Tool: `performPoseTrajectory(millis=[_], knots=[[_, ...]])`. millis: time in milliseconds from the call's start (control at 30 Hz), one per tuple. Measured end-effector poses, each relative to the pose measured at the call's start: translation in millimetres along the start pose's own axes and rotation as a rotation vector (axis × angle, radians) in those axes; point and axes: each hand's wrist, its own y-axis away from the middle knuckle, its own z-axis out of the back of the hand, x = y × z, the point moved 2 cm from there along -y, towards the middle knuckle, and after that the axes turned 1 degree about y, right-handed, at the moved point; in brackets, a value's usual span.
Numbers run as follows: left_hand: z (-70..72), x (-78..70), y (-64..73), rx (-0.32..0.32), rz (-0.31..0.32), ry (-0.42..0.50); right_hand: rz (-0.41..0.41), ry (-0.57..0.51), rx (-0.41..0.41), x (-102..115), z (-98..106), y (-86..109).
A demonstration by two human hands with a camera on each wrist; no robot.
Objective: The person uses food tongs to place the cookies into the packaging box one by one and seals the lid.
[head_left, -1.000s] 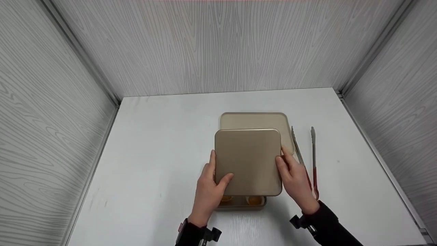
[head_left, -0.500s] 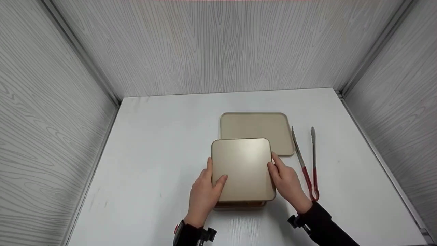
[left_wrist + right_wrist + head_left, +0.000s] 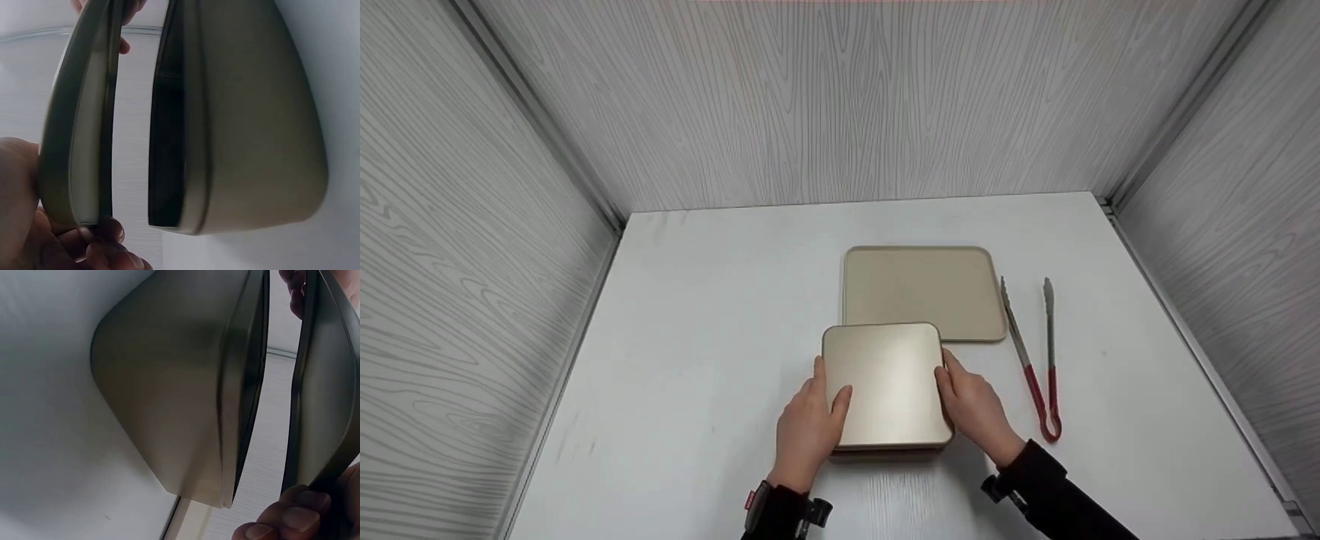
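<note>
A gold-beige square lid (image 3: 889, 386) is held between both hands over a matching deep tin (image 3: 885, 455). The left hand (image 3: 806, 427) grips its left edge, thumb on top. The right hand (image 3: 975, 409) holds the opposite edge with thumb above and fingers below. In the left wrist view a gap separates the lid (image 3: 62, 135) from the tin's rim, and the tin (image 3: 259, 124) stands on the table. The right wrist view shows the same gap between the lid (image 3: 329, 388) and the tin (image 3: 169, 388). What lies inside the tin is hidden.
Behind the lid a flat beige rectangular tray (image 3: 922, 289) lies on the white table (image 3: 705, 322). Tongs with red handles (image 3: 1052, 390) lie spread to its right. Grey wood-grain walls (image 3: 840, 105) enclose the back and both sides.
Both hands have brought the lid down and nearer to the person, over the tin. The round orange things seen in the tin earlier are now covered in the head view.
</note>
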Motion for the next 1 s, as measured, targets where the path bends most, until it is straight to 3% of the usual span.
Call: performPoseTrajectory(millis=[500, 767, 1000], knots=[[-22.2, 14.6, -2.4, -0.054, -0.022, -0.167, -0.043, 0.073, 0.048, -10, -21, -3.6], [-28.1, 16.9, -3.8, -0.084, -0.049, -0.216, -0.075, 0.084, 0.054, -13, -25, -6.8], [-31.5, 17.6, -5.2, -0.093, -0.057, -0.233, -0.056, 0.062, 0.032, -17, -28, -8.9]])
